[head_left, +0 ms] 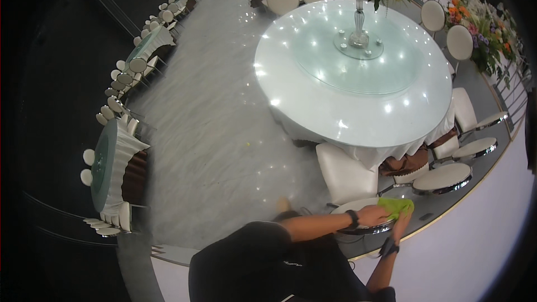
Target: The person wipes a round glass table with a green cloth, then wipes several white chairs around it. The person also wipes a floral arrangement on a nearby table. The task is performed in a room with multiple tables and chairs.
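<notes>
A bright green cloth [397,206] lies bunched at the right edge of the nearest chair's round, pale back [342,208], which has a shiny metal rim. My right hand [401,225] is closed on the cloth from its near side. My left hand [371,215] rests over the chair back with its fingers closed at the left end of the cloth; the fingertips are partly hidden. Both wrists wear dark bands. The chair's white seat [348,173] reaches toward the large round table [347,126].
A glass turntable [313,72] on the table carries a tall flower stand [359,28]. More white chairs [442,178] stand along the right, some with brown fabric [405,162] beside their seats. Other dressed tables [106,156] line the far left beyond the grey floor [207,134].
</notes>
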### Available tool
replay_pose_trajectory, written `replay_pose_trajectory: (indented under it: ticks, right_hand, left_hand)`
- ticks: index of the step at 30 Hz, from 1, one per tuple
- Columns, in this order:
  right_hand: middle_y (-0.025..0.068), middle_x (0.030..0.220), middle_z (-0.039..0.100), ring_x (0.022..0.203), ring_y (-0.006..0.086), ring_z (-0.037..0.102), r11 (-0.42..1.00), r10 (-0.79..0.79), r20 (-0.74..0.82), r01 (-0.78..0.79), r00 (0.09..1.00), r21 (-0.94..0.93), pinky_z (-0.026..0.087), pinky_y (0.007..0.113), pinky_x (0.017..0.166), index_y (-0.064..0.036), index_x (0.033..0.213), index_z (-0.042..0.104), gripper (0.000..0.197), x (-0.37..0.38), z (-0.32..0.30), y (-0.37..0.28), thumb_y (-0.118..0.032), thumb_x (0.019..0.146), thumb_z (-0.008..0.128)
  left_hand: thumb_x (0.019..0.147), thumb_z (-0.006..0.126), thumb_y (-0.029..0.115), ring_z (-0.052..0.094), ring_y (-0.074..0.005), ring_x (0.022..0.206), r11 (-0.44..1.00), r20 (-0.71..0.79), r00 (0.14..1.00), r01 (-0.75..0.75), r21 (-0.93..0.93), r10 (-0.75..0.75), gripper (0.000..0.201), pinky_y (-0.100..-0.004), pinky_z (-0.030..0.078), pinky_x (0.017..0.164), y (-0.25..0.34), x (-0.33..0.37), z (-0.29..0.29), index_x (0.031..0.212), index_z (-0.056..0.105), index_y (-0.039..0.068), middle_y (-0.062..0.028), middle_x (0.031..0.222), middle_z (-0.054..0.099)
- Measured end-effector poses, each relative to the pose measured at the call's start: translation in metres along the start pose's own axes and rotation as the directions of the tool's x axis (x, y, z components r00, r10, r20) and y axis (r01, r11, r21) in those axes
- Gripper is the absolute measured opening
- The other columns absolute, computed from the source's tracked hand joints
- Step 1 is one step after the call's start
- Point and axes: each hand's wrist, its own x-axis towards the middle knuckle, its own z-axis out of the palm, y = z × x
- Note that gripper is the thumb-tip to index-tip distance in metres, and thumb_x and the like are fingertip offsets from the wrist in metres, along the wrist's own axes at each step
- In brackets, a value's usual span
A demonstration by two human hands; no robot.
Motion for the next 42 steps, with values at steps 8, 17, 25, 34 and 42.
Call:
replay_pose_trajectory:
  ticks: [8,17,25,34,42]
  right_hand:
    - [0.0318,0.167,0.026,0.157,0.056,0.015,0.696,-0.289,0.166,0.326,0.943,-0.64,0.021,0.065,0.126,0.0051,0.143,0.054,0.051,-0.134,0.042,-0.103,-0.015,0.097,0.064]
    - [0.0252,0.164,0.037,0.156,0.0505,0.023,0.82,-0.185,-0.012,0.148,0.983,-0.553,0.022,0.059,0.127,0.0032,0.131,0.061,0.041,-0.086,0.032,-0.082,-0.011,0.092,0.062]
    - [0.0264,0.156,0.048,0.154,0.0493,0.03,0.582,-0.238,-0.179,-0.007,0.955,-0.813,0.029,0.056,0.124,0.0045,0.124,0.067,0.032,-0.177,0.13,-0.12,-0.009,0.095,0.065]
    - [0.0143,0.104,0.078,0.1,0.0207,0.07,0.947,0.31,-0.16,-0.32,0.937,-0.037,0.054,0.036,0.088,0.0094,0.114,0.074,0.041,-0.191,0.302,-0.099,-0.03,0.106,0.066]
    - [0.0219,0.129,0.071,0.125,0.0333,0.064,0.977,-0.21,-0.431,0.197,0.878,-0.076,0.047,0.041,0.11,0.0051,0.124,0.072,0.036,-0.058,0.44,-0.194,-0.025,0.105,0.066]
  left_hand:
    - [0.103,0.067,0.024,0.067,-0.0342,0.102,0.941,0.068,0.997,0.058,-0.333,-0.038,0.03,-0.0439,0.052,0.088,-0.037,-0.098,-0.031,0.122,0.063,0.0,-0.0173,0.109,0.068]
    - [0.093,0.075,0.021,0.064,-0.0415,0.105,0.97,-0.011,0.992,0.122,-0.21,-0.127,0.041,-0.0472,0.052,0.089,-0.086,-0.05,0.012,0.128,0.063,0.003,-0.0241,0.111,0.067]
    - [0.081,0.068,0.006,0.063,-0.0446,0.099,0.979,0.145,0.989,-0.005,-0.204,0.035,0.024,-0.0524,0.05,0.082,-0.08,-0.13,-0.069,0.103,0.059,0.002,-0.0214,0.1,0.067]
    - [0.083,0.065,0.006,0.064,-0.0417,0.097,0.988,-0.044,0.99,-0.13,0.088,0.134,0.026,-0.0522,0.052,0.08,-0.121,-0.194,-0.241,0.109,0.064,0.008,-0.0163,0.104,0.062]
    - [0.09,0.061,0.006,0.065,-0.0437,0.099,0.964,-0.225,0.968,-0.054,0.262,0.116,0.034,-0.0539,0.055,0.08,-0.159,-0.154,-0.399,0.124,0.059,0.009,-0.0194,0.111,0.061]
